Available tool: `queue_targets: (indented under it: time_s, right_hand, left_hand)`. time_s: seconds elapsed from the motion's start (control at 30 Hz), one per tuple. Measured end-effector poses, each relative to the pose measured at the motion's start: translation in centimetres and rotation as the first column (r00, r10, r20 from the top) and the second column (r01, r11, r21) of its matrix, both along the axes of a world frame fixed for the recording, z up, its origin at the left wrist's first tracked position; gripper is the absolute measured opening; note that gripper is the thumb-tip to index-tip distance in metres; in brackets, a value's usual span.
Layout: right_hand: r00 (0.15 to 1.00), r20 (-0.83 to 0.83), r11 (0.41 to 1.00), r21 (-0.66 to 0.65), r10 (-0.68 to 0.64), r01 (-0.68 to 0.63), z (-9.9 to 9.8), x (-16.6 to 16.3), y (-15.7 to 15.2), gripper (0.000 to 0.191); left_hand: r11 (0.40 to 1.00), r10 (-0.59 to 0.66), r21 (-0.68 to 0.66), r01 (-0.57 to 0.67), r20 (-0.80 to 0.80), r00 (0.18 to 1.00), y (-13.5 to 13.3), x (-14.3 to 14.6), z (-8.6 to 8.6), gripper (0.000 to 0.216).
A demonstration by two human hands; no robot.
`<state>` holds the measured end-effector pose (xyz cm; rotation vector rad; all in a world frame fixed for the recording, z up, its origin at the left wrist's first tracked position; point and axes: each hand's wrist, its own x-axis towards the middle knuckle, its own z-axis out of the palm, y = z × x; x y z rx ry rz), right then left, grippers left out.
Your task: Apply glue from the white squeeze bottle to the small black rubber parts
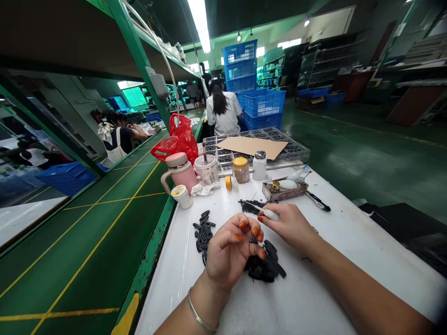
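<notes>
My left hand (pixel 232 249) hovers over a heap of small black plastic parts (pixel 267 267) on the white table (pixel 314 298), its fingers curled in a pinch on one small black part. My right hand (pixel 288 223) is closed around a white-handled tool (pixel 269 214) with a thin metal tip pointing left toward a patch of tiny black bits (pixel 249 206). A second row of black parts (pixel 203 230) lies left of my left hand.
Behind the hands stand a pink mug (pixel 181 173), a white cup (pixel 206 170), a small white pot (pixel 182 195), an amber jar (pixel 240 169), a white bottle (pixel 259 165), a tape roll (pixel 228 182), a small tray (pixel 284 190), black pliers (pixel 318 201), clear trays under cardboard (pixel 251 146). Green conveyor (pixel 104 223) at left; other people sit farther back.
</notes>
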<state>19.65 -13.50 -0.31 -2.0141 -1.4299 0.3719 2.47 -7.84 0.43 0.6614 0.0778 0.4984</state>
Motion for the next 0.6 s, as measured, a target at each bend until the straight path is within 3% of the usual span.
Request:
queue_targets:
  time_s: [0.23,0.33,0.47,0.6]
  right_hand:
    - [0.998,-0.056,0.999,0.053,0.006,-0.003,0.1,0.0,-0.1,0.019]
    - [0.978,-0.201,0.988,0.149,0.064,-0.034,0.5,-0.3,-0.4,0.021]
    - [0.819,-0.519,0.95,0.295,0.245,-0.097,0.9,-1.4,-1.0,0.025]
    - [0.67,-0.624,0.9,0.402,0.403,-0.167,1.0,-2.5,-1.5,0.03]
  left_hand:
    - [0.999,-0.021,0.034,0.02,0.021,1.0,0.1,0.1,-0.3,0.023]
    - [0.998,0.009,0.058,-0.01,0.005,1.0,0.2,0.2,-0.5,0.021]
    - [0.994,0.03,0.101,-0.027,-0.027,0.999,0.1,0.3,-0.8,0.019]
    - [0.99,-0.007,0.142,0.015,-0.056,0.998,-0.1,0.3,-1.0,0.023]
